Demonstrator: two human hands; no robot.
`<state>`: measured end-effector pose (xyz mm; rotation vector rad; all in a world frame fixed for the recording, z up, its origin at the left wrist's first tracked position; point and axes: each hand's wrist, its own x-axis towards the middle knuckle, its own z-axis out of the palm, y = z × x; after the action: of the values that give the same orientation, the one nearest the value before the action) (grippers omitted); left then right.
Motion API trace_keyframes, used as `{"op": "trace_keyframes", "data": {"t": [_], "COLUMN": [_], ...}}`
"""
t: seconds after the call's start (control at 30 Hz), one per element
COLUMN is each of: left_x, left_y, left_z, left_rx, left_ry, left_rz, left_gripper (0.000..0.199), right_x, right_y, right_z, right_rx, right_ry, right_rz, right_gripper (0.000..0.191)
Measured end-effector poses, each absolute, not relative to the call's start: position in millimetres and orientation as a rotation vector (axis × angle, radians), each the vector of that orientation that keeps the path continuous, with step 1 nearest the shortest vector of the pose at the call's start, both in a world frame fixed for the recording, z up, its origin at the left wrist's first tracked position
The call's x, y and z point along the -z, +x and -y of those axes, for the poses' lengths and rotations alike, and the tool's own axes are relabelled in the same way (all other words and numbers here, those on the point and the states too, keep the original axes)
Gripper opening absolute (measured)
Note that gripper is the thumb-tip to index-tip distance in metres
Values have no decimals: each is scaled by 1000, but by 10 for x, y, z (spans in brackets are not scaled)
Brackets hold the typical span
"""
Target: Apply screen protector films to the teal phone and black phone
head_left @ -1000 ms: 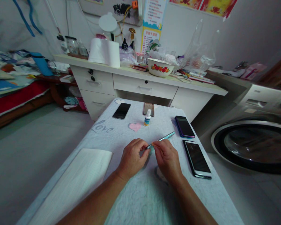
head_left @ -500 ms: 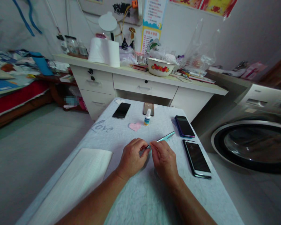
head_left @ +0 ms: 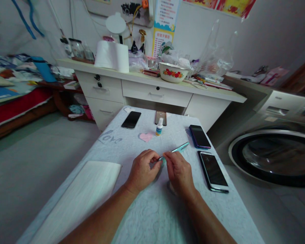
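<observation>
My left hand (head_left: 143, 169) pinches the lower end of a slim silver and teal pen (head_left: 181, 147) between thumb and fingertips. Close beside it, my right hand (head_left: 179, 168) has its fingers closed on the same pen a little further up. The pen slants up to the right, its far end sticking out past my right hand. My fingers cover its tip and part of its barrel. Beyond the hands, a small white spray bottle (head_left: 159, 128) with a blue and yellow label stands upright near a pink heart printed on the tablecloth (head_left: 145, 137).
A white and a dark phone (head_left: 215, 171), (head_left: 200, 137) lie along the right edge. Another black phone (head_left: 131, 120) and a brown phone case (head_left: 161, 118) are at the far end. A folded pale sheet (head_left: 83, 193) lies at left. Beyond stand a white desk (head_left: 157, 91) and a washing machine (head_left: 282, 135).
The view has shifted very slightly. Both hands keep their grip on the pen in nearly the same place, and the other things on the table lie as before.
</observation>
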<state>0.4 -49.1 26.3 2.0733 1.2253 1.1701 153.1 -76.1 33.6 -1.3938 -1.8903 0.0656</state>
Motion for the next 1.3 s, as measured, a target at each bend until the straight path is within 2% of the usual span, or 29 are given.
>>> {"op": "trace_keyframes", "data": {"t": [0.57, 0.97, 1.3], "left_x": [-339, -308, -331], "left_y": [-63, -58, -56], "left_z": [488, 474, 474], "left_rx": [-1134, -1146, -1155], "left_ry": [2113, 2116, 2131], "left_rz": [-1201, -1210, -1207], "left_gripper": [9, 9, 9], "right_x": [-322, -309, -305], "right_y": [1631, 1414, 1587], "right_z": [740, 789, 733], "right_rx": [-91, -93, -129], "right_ry": [-1425, -1344, -1391], "right_rz": [1773, 1945, 1848], "right_gripper": [13, 18, 17]}}
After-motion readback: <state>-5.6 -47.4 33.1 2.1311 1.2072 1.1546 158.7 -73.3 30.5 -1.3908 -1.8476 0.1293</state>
